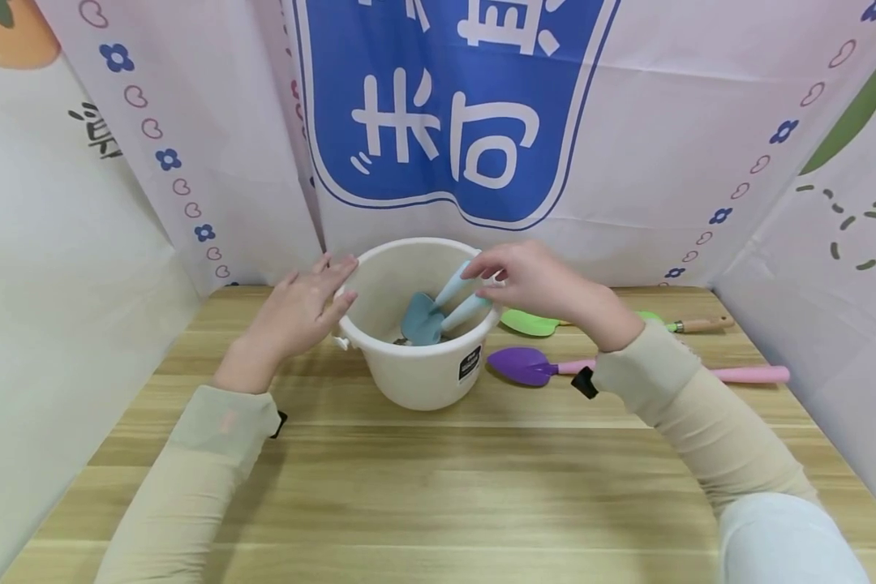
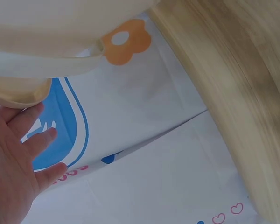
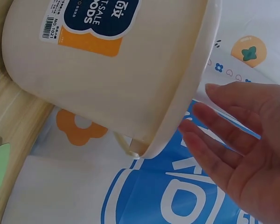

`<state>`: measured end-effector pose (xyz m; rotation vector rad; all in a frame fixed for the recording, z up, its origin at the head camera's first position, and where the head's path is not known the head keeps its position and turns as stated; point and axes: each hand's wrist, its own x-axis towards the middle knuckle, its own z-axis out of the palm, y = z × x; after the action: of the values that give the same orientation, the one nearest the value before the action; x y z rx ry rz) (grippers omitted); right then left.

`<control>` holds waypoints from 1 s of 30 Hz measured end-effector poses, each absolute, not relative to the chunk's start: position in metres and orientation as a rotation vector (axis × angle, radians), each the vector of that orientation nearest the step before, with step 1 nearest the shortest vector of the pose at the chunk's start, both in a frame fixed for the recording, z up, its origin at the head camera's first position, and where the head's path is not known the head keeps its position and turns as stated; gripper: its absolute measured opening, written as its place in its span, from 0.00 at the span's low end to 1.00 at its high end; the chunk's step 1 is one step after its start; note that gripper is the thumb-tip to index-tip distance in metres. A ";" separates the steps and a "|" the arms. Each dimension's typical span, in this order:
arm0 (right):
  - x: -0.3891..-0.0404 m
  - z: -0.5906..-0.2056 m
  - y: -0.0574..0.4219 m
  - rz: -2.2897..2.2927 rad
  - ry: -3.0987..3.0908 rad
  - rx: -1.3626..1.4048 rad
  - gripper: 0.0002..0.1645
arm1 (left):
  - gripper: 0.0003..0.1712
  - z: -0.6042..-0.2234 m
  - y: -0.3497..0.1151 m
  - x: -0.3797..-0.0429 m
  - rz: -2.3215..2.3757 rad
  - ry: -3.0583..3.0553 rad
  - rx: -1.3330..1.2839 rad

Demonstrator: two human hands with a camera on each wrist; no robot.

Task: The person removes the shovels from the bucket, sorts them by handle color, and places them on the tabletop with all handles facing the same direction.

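Observation:
A white plastic bucket (image 1: 416, 381) stands upright on the wooden table. Two blue trowels (image 1: 423, 320) lean inside it, their pale blue handles resting toward the right rim. My left hand (image 1: 302, 304) rests on the left rim with fingers extended; the left wrist view has its fingertips right at the bucket's rim (image 2: 46, 67). Over the right rim hovers my right hand (image 1: 533, 280), fingertips close to the trowel handles. From the right wrist, that hand (image 3: 242, 140) appears with loosely bent, parted fingers and nothing between them, beside the bucket's labelled wall (image 3: 112, 79).
Right of the bucket lie a purple trowel blade (image 1: 521, 367) with a pink neck and a light green blade (image 1: 529, 322). Past the right sleeve show a pink handle (image 1: 748, 375) and a wooden handle (image 1: 704, 324). A printed cloth (image 1: 628, 162) hangs behind the table.

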<state>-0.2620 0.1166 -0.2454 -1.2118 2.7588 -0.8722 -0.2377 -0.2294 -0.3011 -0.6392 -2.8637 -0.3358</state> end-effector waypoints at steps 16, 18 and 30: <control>-0.271 -0.241 0.093 -0.497 2.721 -1.119 0.18 | 0.39 -0.305 -0.230 -0.241 -0.382 -2.849 -0.642; -0.272 -0.240 0.090 -0.449 2.737 -1.084 0.18 | 0.39 -0.304 -0.230 -0.241 -0.378 -2.852 -0.642; -0.267 -0.241 0.080 -0.295 2.830 -0.974 0.17 | 0.39 -0.305 -0.231 -0.240 -0.375 -2.842 -0.648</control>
<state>-0.2670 0.0796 -0.2406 -0.9745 2.8298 -0.2949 -0.2403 -0.2310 -0.3052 -0.6480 -2.8417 -0.3745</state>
